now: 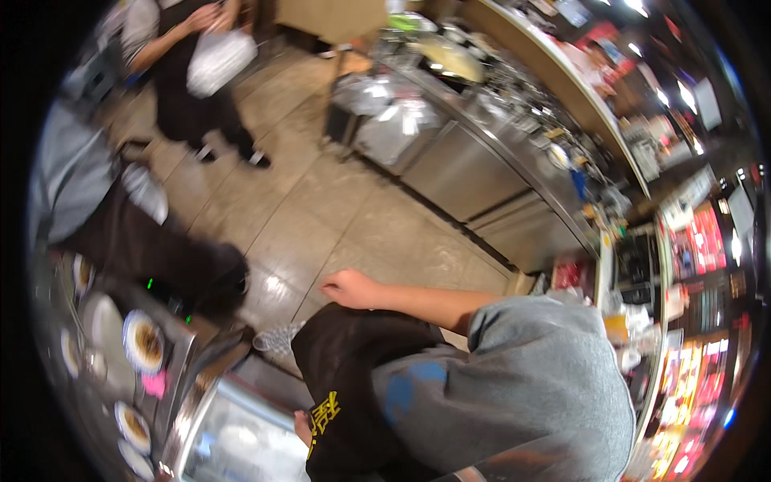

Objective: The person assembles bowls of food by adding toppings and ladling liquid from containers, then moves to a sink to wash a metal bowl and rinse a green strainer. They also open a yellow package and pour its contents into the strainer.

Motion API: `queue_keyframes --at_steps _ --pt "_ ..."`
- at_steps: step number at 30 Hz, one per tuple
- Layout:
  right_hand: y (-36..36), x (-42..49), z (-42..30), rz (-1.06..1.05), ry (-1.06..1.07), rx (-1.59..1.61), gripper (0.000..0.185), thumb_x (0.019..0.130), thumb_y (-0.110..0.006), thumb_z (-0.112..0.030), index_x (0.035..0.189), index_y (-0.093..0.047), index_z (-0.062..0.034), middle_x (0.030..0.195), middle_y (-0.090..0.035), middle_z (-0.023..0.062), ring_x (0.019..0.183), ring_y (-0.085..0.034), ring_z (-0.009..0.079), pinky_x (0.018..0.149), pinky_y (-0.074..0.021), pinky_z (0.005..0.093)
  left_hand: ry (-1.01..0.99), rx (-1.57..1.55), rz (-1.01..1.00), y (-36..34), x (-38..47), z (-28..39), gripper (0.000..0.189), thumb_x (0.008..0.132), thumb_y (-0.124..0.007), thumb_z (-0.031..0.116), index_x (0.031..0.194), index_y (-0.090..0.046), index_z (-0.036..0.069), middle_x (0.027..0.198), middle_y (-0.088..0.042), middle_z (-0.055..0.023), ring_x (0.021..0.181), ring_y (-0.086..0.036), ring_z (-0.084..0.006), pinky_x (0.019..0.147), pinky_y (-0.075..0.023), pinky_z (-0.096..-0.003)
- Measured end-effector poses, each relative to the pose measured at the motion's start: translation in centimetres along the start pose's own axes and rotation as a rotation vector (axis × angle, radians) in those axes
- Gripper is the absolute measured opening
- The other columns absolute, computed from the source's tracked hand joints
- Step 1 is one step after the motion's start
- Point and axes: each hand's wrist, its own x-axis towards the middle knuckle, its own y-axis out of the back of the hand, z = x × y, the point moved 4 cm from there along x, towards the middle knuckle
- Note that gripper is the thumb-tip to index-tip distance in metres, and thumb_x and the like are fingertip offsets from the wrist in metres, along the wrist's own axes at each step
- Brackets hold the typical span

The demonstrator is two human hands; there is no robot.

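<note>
My right hand [350, 289] is held out over the tiled floor, above my dark apron [361, 337]. Its fingers are loosely curled in, and no object shows in it. Of my left hand [303, 425], only a small part shows past the apron's front edge; its fingers are mostly hidden. That hand is nearest a lit cabinet [253, 440] with a pale interior and blurred contents. A grey shirt sleeve [524, 325] covers my right upper arm. Yellow writing marks the apron.
Left, a counter holds a blue-rimmed plate of food [143, 343], another plate [132, 426] and a pink cloth [154, 384]. One person in an apron [162, 265] stands beside it; another [181, 78] holds a white bag [221, 60]. A steel counter [470, 175] runs along the right, with plastic bags [394, 126].
</note>
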Motion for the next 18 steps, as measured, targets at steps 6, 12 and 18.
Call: queue_keyframes --at_steps 6,12,18 --pt "16.9 -17.9 22.3 0.696 -0.691 0.168 0.025 0.079 -0.049 -0.017 0.091 -0.066 -0.0031 0.086 -0.065 0.0174 0.083 -0.063 0.0284 0.073 -0.0493 0.0362 -0.291 0.379 -0.154 -11.2 -5.4 4.2 0.046 0.089 -0.047 0.047 0.061 -0.038 0.012 0.046 -0.035 0.0002 0.037 -0.034 -0.0116 0.036 -0.0285 -0.0244" --pt "28.1 -32.8 40.6 1.126 -0.815 0.883 0.025 0.085 -0.054 -0.016 0.099 -0.06 0.0038 0.081 -0.063 0.0114 0.07 -0.061 0.0155 0.062 -0.049 0.0253 -0.321 0.612 -0.401 -34.4 -15.7 4.8 0.032 0.087 -0.053 0.038 0.072 -0.048 0.01 0.053 -0.043 0.0002 0.044 -0.043 -0.0093 0.04 -0.034 -0.0223" --pt "35.0 -40.4 57.9 1.074 -0.822 0.808 0.026 0.088 -0.053 -0.021 0.102 -0.058 0.0 0.084 -0.063 0.0066 0.069 -0.058 0.0115 0.06 -0.0452 0.0227 -0.356 0.61 -0.971 -73.2 -24.6 -5.5 0.025 0.088 -0.053 0.034 0.075 -0.044 0.015 0.065 -0.049 0.0015 0.057 -0.048 -0.0095 0.051 -0.0381 -0.0226"
